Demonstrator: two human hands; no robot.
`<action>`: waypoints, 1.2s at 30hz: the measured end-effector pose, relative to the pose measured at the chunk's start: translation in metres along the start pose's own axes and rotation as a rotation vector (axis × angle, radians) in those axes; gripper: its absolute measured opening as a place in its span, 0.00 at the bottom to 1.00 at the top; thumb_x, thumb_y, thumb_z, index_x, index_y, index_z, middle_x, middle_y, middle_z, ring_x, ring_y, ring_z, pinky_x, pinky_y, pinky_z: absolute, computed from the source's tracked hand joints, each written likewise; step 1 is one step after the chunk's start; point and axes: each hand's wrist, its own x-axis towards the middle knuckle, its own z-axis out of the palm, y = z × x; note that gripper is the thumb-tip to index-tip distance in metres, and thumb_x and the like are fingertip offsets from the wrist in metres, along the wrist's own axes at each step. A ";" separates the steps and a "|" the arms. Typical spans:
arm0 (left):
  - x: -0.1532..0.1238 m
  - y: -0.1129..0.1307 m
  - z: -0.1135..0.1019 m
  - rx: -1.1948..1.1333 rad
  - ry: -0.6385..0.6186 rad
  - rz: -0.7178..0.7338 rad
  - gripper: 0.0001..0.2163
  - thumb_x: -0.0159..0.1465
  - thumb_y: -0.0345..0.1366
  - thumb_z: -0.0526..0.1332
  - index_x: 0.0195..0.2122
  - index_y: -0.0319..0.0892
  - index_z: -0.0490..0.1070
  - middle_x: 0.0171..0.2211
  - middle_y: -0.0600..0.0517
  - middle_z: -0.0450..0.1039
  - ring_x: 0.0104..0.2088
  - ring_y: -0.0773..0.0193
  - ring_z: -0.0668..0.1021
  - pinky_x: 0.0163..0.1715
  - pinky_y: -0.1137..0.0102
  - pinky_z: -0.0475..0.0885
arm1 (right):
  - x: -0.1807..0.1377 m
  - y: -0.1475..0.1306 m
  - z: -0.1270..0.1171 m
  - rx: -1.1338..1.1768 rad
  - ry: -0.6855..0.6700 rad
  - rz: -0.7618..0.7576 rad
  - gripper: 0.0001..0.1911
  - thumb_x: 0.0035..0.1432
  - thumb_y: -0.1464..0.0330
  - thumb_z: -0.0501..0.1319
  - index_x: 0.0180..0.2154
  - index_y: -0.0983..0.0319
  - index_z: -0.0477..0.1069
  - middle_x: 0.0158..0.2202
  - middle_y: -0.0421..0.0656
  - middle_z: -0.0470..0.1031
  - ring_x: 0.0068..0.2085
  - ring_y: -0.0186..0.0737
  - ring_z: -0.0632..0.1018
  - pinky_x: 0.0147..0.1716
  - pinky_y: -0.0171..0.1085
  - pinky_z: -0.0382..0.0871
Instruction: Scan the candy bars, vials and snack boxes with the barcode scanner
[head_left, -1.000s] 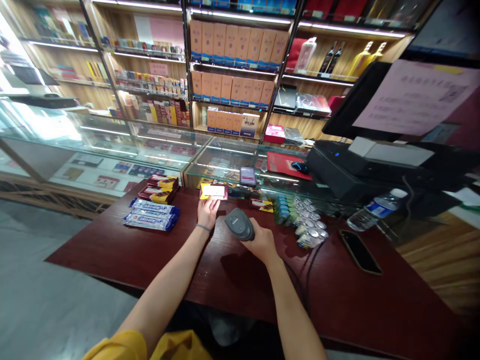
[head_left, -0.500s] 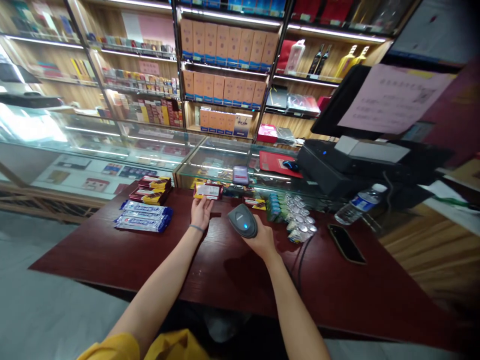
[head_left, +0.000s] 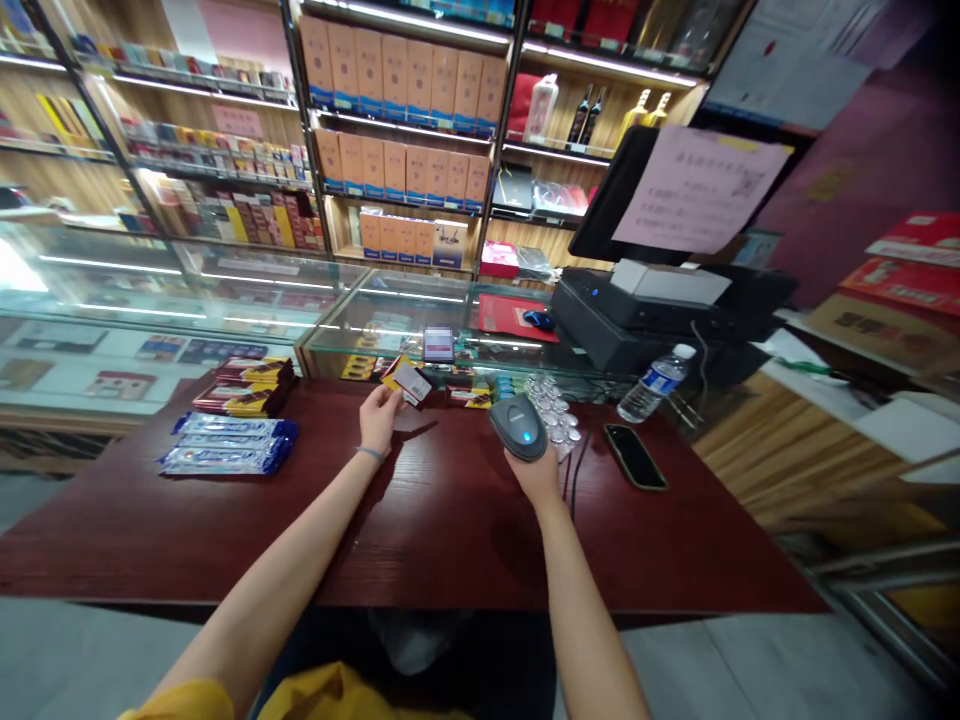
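Pinched in my left hand is a small red-and-yellow snack packet, tilted, its white label side facing me above the table. My right hand grips a dark grey barcode scanner with a lit blue light. Left of my left hand lies a stack of similar red-and-yellow packets. Just in front of that stack are several blue-and-white long packets. Another red-and-yellow packet lies on the table between my hands, farther back. Behind the scanner stand several small cans, partly hidden by it.
The dark red table meets a glass display case. A small lit screen stands at its back edge. On the right are a phone, a water bottle and a monitor. A cable runs beside my right hand.
The packet in my left hand has turned from level to tilted. My right hand has moved right with the scanner, now in front of the cans. The whole view has shifted to the right.
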 end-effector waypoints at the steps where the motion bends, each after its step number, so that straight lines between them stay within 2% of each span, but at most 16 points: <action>1: 0.000 -0.001 0.006 0.111 -0.018 0.043 0.14 0.56 0.41 0.69 0.41 0.38 0.76 0.38 0.48 0.79 0.37 0.62 0.80 0.40 0.67 0.76 | 0.001 0.004 -0.001 0.033 0.036 0.005 0.26 0.48 0.62 0.67 0.50 0.63 0.72 0.41 0.50 0.82 0.42 0.50 0.82 0.44 0.45 0.77; 4: 0.003 -0.004 0.024 0.483 -0.095 0.210 0.12 0.62 0.41 0.64 0.43 0.40 0.77 0.38 0.48 0.80 0.38 0.61 0.80 0.41 0.66 0.75 | 0.000 0.013 -0.001 0.116 0.098 0.022 0.29 0.46 0.62 0.68 0.51 0.64 0.72 0.43 0.51 0.82 0.43 0.51 0.82 0.46 0.48 0.77; 8: 0.006 -0.013 0.048 0.903 -0.298 0.551 0.10 0.67 0.39 0.59 0.43 0.42 0.77 0.40 0.47 0.79 0.42 0.58 0.78 0.46 0.65 0.72 | -0.001 0.015 -0.001 0.170 0.155 0.064 0.29 0.45 0.63 0.70 0.51 0.63 0.73 0.43 0.51 0.81 0.45 0.54 0.82 0.46 0.50 0.78; 10: 0.006 -0.018 0.059 1.094 -0.428 0.688 0.10 0.69 0.38 0.57 0.44 0.42 0.76 0.40 0.46 0.78 0.43 0.58 0.77 0.46 0.65 0.71 | 0.000 0.013 -0.003 0.189 0.187 0.082 0.26 0.46 0.63 0.70 0.49 0.62 0.73 0.39 0.49 0.82 0.43 0.55 0.82 0.42 0.49 0.79; 13: 0.006 -0.027 0.072 1.332 -0.601 0.775 0.12 0.71 0.37 0.53 0.43 0.43 0.76 0.38 0.45 0.76 0.42 0.58 0.76 0.43 0.67 0.70 | 0.002 0.010 -0.004 0.218 0.208 0.104 0.21 0.47 0.62 0.69 0.45 0.61 0.74 0.31 0.46 0.81 0.39 0.53 0.83 0.36 0.46 0.80; 15: 0.005 -0.035 0.079 1.424 -0.677 0.797 0.12 0.72 0.36 0.52 0.42 0.42 0.76 0.38 0.44 0.75 0.43 0.58 0.75 0.43 0.67 0.70 | 0.002 0.010 -0.005 0.247 0.221 0.118 0.19 0.48 0.61 0.69 0.43 0.61 0.74 0.27 0.43 0.79 0.35 0.51 0.82 0.33 0.44 0.79; 19: 0.004 -0.053 0.088 1.486 -0.739 0.781 0.13 0.72 0.35 0.51 0.44 0.43 0.76 0.41 0.44 0.75 0.45 0.58 0.75 0.45 0.68 0.70 | 0.003 0.011 -0.006 0.306 0.239 0.147 0.17 0.49 0.61 0.69 0.40 0.61 0.72 0.23 0.40 0.76 0.29 0.46 0.80 0.29 0.41 0.78; 25: 0.005 -0.069 0.091 1.514 -0.787 0.662 0.16 0.72 0.35 0.51 0.56 0.48 0.72 0.45 0.45 0.75 0.45 0.59 0.77 0.42 0.70 0.71 | 0.004 0.012 -0.003 0.322 0.283 0.182 0.13 0.50 0.61 0.68 0.36 0.60 0.72 0.19 0.37 0.72 0.25 0.41 0.77 0.25 0.39 0.75; 29: 0.008 -0.074 0.090 1.490 -0.804 0.660 0.18 0.72 0.34 0.51 0.60 0.50 0.70 0.49 0.46 0.74 0.48 0.60 0.77 0.44 0.72 0.71 | 0.004 0.014 -0.002 0.323 0.299 0.182 0.12 0.49 0.61 0.68 0.35 0.60 0.72 0.19 0.36 0.70 0.24 0.40 0.76 0.23 0.37 0.74; 36: 0.011 -0.080 0.089 1.470 -0.810 0.673 0.19 0.71 0.33 0.51 0.61 0.51 0.68 0.48 0.47 0.75 0.47 0.61 0.77 0.46 0.71 0.73 | 0.005 0.011 -0.005 0.300 0.285 0.179 0.14 0.48 0.62 0.69 0.36 0.60 0.72 0.20 0.37 0.72 0.25 0.40 0.76 0.23 0.36 0.73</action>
